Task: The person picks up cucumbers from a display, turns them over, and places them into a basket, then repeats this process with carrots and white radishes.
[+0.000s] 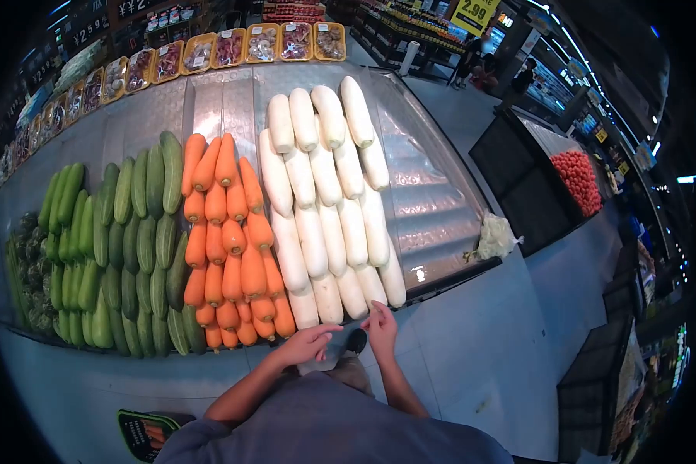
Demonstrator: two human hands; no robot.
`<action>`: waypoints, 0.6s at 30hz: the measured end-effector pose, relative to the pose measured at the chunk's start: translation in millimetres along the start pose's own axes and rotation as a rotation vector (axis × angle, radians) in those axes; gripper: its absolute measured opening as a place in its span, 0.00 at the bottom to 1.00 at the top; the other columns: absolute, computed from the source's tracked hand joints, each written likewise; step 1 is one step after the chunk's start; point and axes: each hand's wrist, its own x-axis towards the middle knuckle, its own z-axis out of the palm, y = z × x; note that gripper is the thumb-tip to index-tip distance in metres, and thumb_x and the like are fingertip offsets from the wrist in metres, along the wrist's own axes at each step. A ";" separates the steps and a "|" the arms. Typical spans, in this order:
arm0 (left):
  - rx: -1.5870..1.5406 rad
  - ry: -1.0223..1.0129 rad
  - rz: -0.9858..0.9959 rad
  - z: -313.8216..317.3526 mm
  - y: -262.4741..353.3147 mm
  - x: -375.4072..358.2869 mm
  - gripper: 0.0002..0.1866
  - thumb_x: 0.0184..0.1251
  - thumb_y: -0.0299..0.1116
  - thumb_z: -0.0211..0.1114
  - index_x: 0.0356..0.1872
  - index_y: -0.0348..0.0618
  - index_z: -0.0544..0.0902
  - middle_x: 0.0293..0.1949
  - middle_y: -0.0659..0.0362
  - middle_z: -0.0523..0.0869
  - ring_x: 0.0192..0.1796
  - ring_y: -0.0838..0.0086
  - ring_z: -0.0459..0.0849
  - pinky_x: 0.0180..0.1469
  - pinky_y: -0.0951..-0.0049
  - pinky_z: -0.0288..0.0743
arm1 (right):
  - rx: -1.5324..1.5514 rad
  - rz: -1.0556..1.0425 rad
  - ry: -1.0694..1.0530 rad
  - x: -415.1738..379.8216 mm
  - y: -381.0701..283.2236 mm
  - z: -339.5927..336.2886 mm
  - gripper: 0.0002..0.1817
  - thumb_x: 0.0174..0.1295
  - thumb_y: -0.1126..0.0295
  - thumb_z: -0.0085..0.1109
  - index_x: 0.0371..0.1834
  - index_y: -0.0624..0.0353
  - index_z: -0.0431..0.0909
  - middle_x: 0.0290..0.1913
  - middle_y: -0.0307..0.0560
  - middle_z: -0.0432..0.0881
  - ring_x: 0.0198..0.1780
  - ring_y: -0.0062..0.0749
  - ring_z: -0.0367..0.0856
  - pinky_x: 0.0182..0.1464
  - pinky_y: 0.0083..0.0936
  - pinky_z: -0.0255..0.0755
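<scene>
My left hand point(311, 345) is over the floor at the front edge of the display, just below the carrots point(233, 238) and white radishes point(334, 224). It holds nothing I can see; its index finger is stretched out to the right and the others are partly curled. Close to the lowest radishes is my right hand point(381, 330), with fingers loosely bent and apart, and nothing visible in it. The radishes lie in stacked rows, pale and smooth. Orange carrots fill the column to their left, followed by green cucumbers point(141, 247).
Smooth green gourd-like vegetables point(73, 255) and dark green produce point(32, 271) lie farther left. Yellow trays point(263, 43) line the back. A whitish bag point(496, 237) sits at the display's right corner. A black stand with red produce point(576, 183) is beyond, and a black-framed box point(143, 435) lies lower left.
</scene>
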 end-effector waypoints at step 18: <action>1.237 0.954 0.173 30.4 83.3 145.1 0.30 0.69 0.38 0.69 0.73 0.55 0.75 0.78 0.48 0.65 0.80 0.45 0.61 0.78 0.34 0.51 | 0.046 -0.230 -0.588 271.8 -136.9 9.2 0.25 0.75 0.74 0.57 0.74 0.63 0.68 0.44 0.44 0.87 0.33 0.15 0.80 0.39 0.17 0.77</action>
